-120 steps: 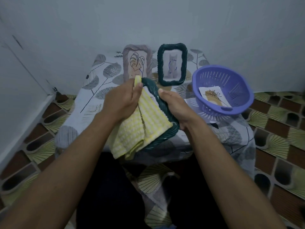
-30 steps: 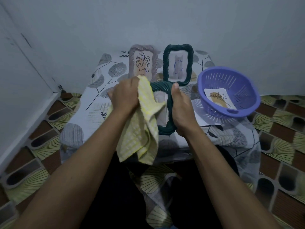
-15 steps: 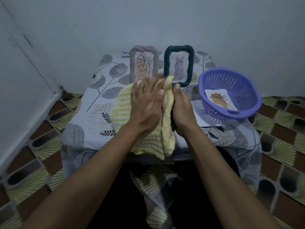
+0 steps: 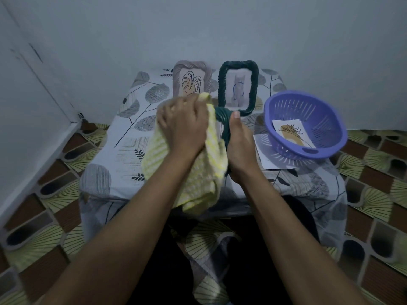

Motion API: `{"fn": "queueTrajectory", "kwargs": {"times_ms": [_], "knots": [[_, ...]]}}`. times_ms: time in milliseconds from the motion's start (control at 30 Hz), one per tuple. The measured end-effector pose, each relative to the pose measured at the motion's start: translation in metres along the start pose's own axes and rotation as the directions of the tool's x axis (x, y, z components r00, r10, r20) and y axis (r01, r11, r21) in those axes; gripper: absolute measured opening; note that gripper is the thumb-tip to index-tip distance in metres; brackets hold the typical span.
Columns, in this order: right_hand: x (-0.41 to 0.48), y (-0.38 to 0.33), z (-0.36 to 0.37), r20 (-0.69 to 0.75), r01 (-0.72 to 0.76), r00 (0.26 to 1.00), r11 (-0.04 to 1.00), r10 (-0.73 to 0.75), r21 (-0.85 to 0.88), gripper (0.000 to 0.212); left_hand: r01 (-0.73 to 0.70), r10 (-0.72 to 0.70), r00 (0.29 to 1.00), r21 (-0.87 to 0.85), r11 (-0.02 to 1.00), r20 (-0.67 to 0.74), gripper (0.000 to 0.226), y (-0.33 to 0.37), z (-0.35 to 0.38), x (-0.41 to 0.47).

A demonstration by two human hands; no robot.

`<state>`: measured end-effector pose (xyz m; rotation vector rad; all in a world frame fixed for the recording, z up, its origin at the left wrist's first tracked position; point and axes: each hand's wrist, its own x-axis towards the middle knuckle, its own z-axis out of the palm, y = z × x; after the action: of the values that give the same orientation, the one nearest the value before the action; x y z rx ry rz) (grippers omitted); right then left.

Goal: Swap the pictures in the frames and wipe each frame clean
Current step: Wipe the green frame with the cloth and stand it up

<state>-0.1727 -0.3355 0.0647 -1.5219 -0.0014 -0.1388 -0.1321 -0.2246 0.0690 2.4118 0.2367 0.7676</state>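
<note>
My right hand (image 4: 239,144) grips the right edge of a dark green woven frame (image 4: 222,119), held upright over the table's front. My left hand (image 4: 184,126) presses a yellow checked cloth (image 4: 198,179) against the frame's face, so most of the frame is hidden. Against the back wall stand a grey frame (image 4: 191,82) with a leaf drawing and a second dark green frame (image 4: 237,86) with a pale cat picture. A loose picture (image 4: 290,133) of a brown plant lies in the purple basket (image 4: 308,106).
The table (image 4: 123,150) has a leaf-print cover. A white sheet (image 4: 266,159) lies under the purple basket at the right. Walls close the back and left. Patterned floor tiles surround the table.
The cloth went from bunched beside the frame to spread over its face, and my left hand has closed from flat to gripping and shifted up and left. My right hand stays on the frame's edge.
</note>
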Motion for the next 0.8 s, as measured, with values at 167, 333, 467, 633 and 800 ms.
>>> {"fn": "queueTrajectory", "kwargs": {"times_ms": [167,333,467,633,800], "knots": [[0.004,0.003,-0.003,-0.008,0.011,1.000,0.999,-0.012,-0.048,0.046,-0.439,0.439,0.898,0.020,0.898,0.017,0.049,-0.006,0.007,-0.028],[0.002,0.005,-0.005,-0.081,-0.018,0.996,0.993,0.027,0.118,0.060,-0.057,0.067,0.991,-0.088,0.994,0.115,0.067,-0.053,0.009,0.000],[0.005,0.006,0.001,-0.141,-0.011,0.990,0.990,0.031,0.140,0.081,0.069,-0.042,0.977,-0.124,0.990,0.210,0.070,-0.051,0.018,-0.018],[0.012,0.008,0.001,-0.176,-0.031,0.983,0.992,0.052,0.123,0.055,-0.277,0.290,0.899,-0.085,0.957,0.329,0.072,-0.028,0.019,-0.070],[0.015,0.021,-0.007,-0.136,-0.103,0.981,0.969,0.136,0.226,0.043,-0.601,0.538,0.763,0.086,0.794,0.359,0.064,-0.067,0.014,-0.050]]}}
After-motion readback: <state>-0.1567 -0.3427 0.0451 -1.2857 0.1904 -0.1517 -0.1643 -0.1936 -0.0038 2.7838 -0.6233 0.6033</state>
